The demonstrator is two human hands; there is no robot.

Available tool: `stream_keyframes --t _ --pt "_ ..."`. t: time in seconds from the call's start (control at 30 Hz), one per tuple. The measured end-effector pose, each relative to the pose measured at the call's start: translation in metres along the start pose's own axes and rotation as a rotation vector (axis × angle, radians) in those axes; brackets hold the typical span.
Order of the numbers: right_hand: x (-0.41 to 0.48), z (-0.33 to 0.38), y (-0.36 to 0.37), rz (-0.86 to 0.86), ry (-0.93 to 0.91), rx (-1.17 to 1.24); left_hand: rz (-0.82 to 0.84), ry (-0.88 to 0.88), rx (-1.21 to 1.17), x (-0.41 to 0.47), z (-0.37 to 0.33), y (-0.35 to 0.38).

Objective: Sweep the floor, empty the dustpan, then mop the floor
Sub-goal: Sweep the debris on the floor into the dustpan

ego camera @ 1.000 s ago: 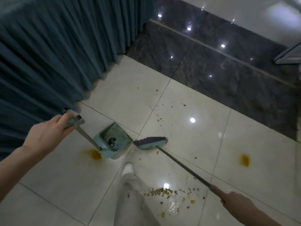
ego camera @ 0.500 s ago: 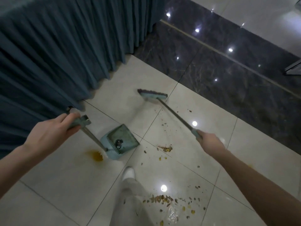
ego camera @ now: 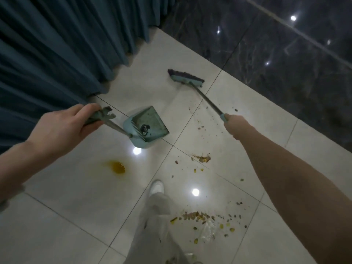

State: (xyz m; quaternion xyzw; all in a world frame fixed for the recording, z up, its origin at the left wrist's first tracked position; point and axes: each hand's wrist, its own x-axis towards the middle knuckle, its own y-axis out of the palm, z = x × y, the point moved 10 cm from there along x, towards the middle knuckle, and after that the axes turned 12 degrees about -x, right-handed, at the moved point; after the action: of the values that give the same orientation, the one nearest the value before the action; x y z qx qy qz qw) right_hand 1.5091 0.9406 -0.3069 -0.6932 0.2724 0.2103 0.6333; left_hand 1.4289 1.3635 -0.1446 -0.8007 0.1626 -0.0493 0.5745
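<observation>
My left hand [ego camera: 62,128] grips the top of the long handle of a teal dustpan [ego camera: 147,123], which rests on the white tile with a small dark lump inside it. Stretched forward, my right hand [ego camera: 235,124] holds the broom's metal stick. The broom head [ego camera: 185,78] touches the floor beyond the dustpan, near the dark tile strip. Brown and yellow crumbs [ego camera: 202,159] lie scattered to the right of the dustpan, with a thicker heap of crumbs [ego camera: 200,216] near my leg. An orange stain [ego camera: 117,167] marks the tile below the dustpan.
A blue pleated curtain [ego camera: 62,46] hangs along the left. A dark marble floor strip [ego camera: 276,50] runs across the top right. My leg and white shoe [ego camera: 156,187] stand at the bottom middle. A clear plastic scrap [ego camera: 208,233] lies among the crumbs.
My right arm has reached forward and carried the broom head from beside the dustpan out to the far tile. The dustpan has stayed in place. The view has tilted a little.
</observation>
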Motion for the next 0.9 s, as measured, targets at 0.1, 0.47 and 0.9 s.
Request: stream_keyframes --t 0.1,0.47,0.9 --pt "-0.045 -0.044 0.04 0.025 -0.005 0.006 -0.02 0.002 0.009 0.008 -0.009 -0.003" --pt "-0.292 -0.203 0.214 0.346 0.07 -0.086 -0.082 0.011 0.023 0.003 -0.085 0.003" --pt "-0.387 -0.26 0.196 0.228 0.183 0.069 -0.024 0.14 0.083 -0.032 -0.139 0.013"
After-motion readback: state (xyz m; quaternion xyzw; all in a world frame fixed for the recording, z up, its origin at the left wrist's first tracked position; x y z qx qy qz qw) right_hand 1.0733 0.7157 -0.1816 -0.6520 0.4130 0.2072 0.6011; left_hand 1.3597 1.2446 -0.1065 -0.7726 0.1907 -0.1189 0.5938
